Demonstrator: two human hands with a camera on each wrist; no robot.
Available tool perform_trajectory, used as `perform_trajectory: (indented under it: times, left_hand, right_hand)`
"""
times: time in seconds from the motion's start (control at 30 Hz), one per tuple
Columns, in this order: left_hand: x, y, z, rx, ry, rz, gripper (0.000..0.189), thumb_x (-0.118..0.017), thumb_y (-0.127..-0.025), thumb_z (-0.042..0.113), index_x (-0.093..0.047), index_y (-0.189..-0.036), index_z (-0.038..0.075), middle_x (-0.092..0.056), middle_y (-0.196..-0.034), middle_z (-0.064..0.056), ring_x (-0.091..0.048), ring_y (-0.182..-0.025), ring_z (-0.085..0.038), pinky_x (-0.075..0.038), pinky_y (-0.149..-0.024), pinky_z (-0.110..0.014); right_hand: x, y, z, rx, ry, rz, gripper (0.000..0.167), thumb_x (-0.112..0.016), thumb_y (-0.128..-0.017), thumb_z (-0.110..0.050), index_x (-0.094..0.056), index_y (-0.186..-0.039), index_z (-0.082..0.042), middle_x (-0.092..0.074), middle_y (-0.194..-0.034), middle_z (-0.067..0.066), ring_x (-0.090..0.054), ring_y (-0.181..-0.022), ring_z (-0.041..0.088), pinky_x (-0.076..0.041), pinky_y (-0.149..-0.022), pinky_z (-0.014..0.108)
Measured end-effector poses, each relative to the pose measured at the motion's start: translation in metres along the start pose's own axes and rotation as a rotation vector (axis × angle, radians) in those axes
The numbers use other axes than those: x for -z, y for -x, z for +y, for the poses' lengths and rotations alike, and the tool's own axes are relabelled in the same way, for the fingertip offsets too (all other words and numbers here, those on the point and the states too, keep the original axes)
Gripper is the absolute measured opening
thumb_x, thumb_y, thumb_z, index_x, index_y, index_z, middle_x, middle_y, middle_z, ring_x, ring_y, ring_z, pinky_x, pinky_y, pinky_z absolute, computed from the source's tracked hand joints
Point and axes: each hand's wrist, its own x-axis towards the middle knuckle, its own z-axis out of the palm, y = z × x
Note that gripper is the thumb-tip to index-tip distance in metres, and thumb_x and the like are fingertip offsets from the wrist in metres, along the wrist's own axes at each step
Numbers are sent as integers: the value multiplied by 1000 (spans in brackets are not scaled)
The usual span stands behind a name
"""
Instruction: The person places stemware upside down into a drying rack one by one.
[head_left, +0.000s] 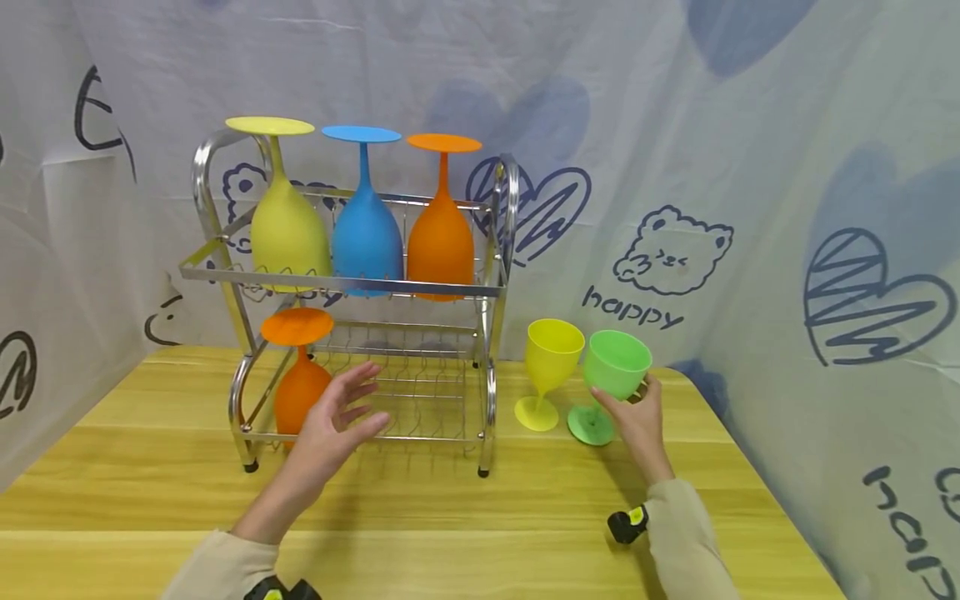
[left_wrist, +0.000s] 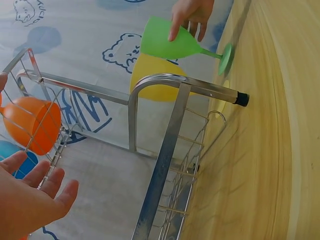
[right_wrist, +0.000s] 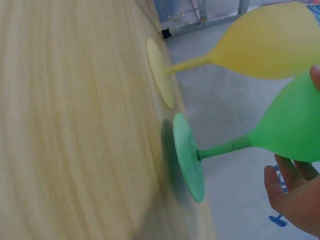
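My right hand (head_left: 639,423) grips the bowl of a green plastic goblet (head_left: 611,379), thumb on the near side and fingers round the far side. In the right wrist view the goblet's foot (right_wrist: 189,157) is tilted close over the tabletop, with a shadow beside it. Just left of it a yellow goblet (head_left: 553,358) stands upright on the table. My left hand (head_left: 330,429) is held with spread fingers in front of the metal rack (head_left: 491,358), holding nothing. Behind that hand an orange goblet (head_left: 300,392) sits upside down on the lower tier, partly hidden.
On the rack's upper tier, yellow (head_left: 288,221), blue (head_left: 367,233) and orange (head_left: 441,242) goblets stand upside down, feet upward. The rack rests on a wooden table (head_left: 420,542). A printed curtain (head_left: 750,167) hangs behind the table and along its sides.
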Motion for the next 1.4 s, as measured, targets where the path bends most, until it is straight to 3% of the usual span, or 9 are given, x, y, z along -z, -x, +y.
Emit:
perform_trajectory:
  times: [0.2,0.47,0.53,0.73,0.97,1.1,1.4]
  left_hand:
    - [-3,1,3,-15,34,4,62,-59,-91,5,-32,-147,2,-36,-149,-13,-37,-129,-29,-39,-101,-26]
    - [-12,0,6,-18,78,-2,66,-58,-89,5,-28,-148,-1,-32,-150,-17,-35,-131,-32,-40,-97,-16]
    - [-14,-2,6,-5,71,-7,68,-60,-89,7,-27,-148,0,-31,-151,-16,-34,-132,-32,-39,-101,-22]
    - [-23,-5,7,5,46,-24,72,-66,-87,8,-28,-149,4,-30,-152,-14,-33,-133,-32,-29,-109,-55]
    - [-36,-7,5,-17,61,-47,74,-69,-85,7,-30,-148,3,-31,-151,-16,-34,-133,-36,-29,-108,-58]
    - [-45,-6,3,1,57,-64,77,-72,-84,10,-30,-148,5,-32,-151,-14,-34,-134,-37,-32,-107,-56]
    - [-66,-8,2,-4,75,-89,80,-76,-81,13,-32,-148,7,-33,-151,-12,-33,-134,-38,-32,-107,-54]
  right_hand:
    - [6,10,-6,81,15,-4,90,-79,-82,-17,-20,-148,-1,-35,-141,24,-40,-125,37,-37,-104,47]
    - [6,31,-28,188,89,-37,88,-82,-78,-15,-28,-145,-2,-41,-138,20,-42,-123,35,-35,-105,50]
    - [6,37,-35,226,104,-49,87,-83,-76,-12,-30,-144,-1,-42,-136,20,-43,-121,36,-36,-104,52]
    - [1,51,-49,376,166,-64,86,-86,-69,-2,-37,-140,1,-47,-132,21,-47,-116,35,-40,-98,52]
    - [-7,61,-56,576,259,-48,89,-89,-60,1,-42,-136,4,-51,-127,24,-51,-110,37,-46,-91,56]
    - [-12,67,-59,706,318,-60,90,-91,-57,-3,-44,-135,4,-51,-122,25,-52,-107,39,-47,-87,60]
    - [-23,74,-67,1072,444,-33,95,-97,-45,-7,-52,-127,3,-55,-118,25,-56,-103,41,-51,-84,57]
